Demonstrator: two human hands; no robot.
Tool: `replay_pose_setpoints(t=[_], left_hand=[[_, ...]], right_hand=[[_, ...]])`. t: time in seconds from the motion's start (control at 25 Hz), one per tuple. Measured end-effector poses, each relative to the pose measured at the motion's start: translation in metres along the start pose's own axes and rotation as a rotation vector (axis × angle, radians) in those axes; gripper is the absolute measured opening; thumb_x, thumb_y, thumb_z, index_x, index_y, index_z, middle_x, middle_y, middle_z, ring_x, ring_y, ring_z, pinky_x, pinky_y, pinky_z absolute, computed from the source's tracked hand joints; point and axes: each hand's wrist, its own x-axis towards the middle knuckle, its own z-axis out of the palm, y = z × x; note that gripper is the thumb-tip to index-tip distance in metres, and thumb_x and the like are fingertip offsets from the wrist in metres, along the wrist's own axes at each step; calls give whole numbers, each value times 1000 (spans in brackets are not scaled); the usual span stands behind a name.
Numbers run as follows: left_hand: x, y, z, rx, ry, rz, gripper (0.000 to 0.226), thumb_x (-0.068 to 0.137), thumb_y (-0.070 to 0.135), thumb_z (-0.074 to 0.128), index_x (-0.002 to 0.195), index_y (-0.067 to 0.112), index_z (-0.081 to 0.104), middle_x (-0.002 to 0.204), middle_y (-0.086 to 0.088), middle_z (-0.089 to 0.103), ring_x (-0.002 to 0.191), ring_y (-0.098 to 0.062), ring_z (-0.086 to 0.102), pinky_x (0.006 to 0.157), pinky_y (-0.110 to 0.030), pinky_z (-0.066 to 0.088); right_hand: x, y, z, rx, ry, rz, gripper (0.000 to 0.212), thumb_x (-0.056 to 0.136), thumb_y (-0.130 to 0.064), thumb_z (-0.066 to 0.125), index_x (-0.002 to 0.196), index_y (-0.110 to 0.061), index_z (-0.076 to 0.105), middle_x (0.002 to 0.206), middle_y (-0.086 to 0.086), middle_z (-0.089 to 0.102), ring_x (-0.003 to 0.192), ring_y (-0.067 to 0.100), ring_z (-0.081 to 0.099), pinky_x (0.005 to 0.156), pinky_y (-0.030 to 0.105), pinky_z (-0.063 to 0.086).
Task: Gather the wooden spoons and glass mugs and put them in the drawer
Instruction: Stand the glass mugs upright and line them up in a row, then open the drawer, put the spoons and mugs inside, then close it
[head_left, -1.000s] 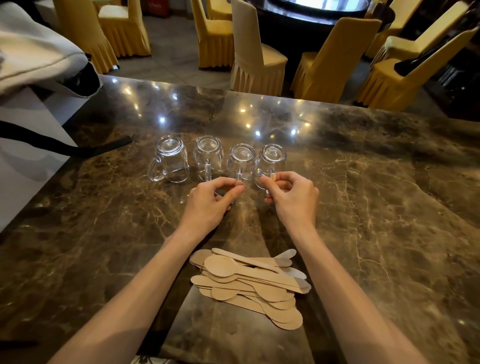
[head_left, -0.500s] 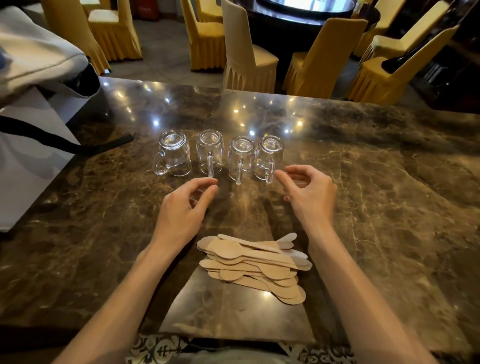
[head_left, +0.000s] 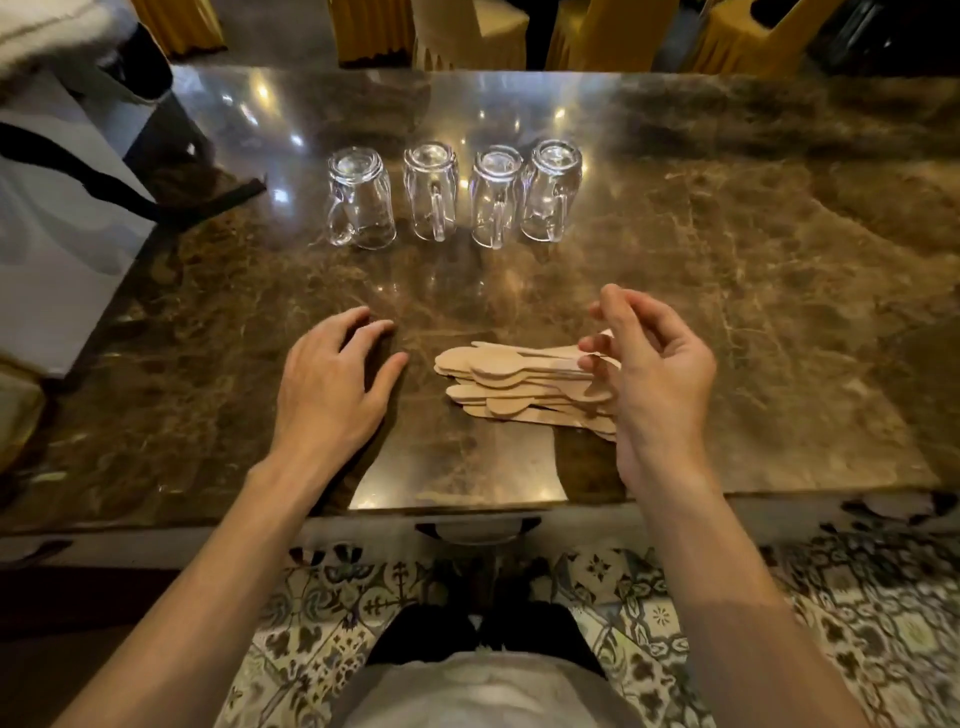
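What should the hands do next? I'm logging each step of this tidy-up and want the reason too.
Probably close the right hand on the pile of wooden spoons: its open fingers already curl over the pile's right end, while the left hand rests flat and empty on the marble table. The four glass mugs stand upside down, farther back.

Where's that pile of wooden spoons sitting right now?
In the head view the pile of wooden spoons lies on the marble table near its front edge, between the left hand and right hand.
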Motion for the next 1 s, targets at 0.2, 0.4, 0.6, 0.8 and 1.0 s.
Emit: replay_pose_setpoints(t=[0.2, 0.4, 0.6, 0.8, 1.0], left_hand=[[-24, -2, 4, 49, -4, -8, 51, 94, 42, 44, 136, 14, 46, 144, -13, 42, 132, -28, 37, 112, -45, 26], [-31, 3, 5, 72, 13, -28, 50, 95, 42, 40, 138, 16, 43, 146, -10, 40, 134, -25, 34, 113, -42, 22], [-30, -1, 7, 39, 41, -40, 46, 95, 40, 40, 135, 18, 47, 145, -7, 43, 133, -24, 36, 111, -41, 25], [-26, -3, 7, -18, 70, -36, 44, 93, 39, 45, 132, 20, 50, 140, -5, 48, 130, -23, 39, 109, -41, 28], [-25, -4, 7, -30, 92, -28, 43, 91, 38, 44, 128, 19, 53, 136, -6, 52, 125, -26, 41, 107, -41, 32]], right_hand=[[-49, 8, -13, 293, 42, 114, 21, 88, -32, 60, 76, -16, 66, 65, -3, 66, 54, 7, 58, 48, 17, 50], [-113, 51, -31, 511, 214, 296, 34, 91, -27, 52, 58, -18, 56, 52, -1, 55, 42, 10, 51, 39, 18, 42], [-133, 113, -33, 658, 411, 790, 23, 91, -18, 45, 70, -12, 51, 72, 6, 52, 66, 19, 51, 61, 27, 45], [-124, 135, -15, 725, 239, 902, 27, 92, -29, 50, 112, -10, 53, 108, 12, 57, 96, 25, 56, 79, 37, 47], [-129, 146, -14, 710, 258, 844, 22, 96, -28, 47, 84, -11, 54, 82, 9, 55, 77, 21, 55, 64, 31, 47]])
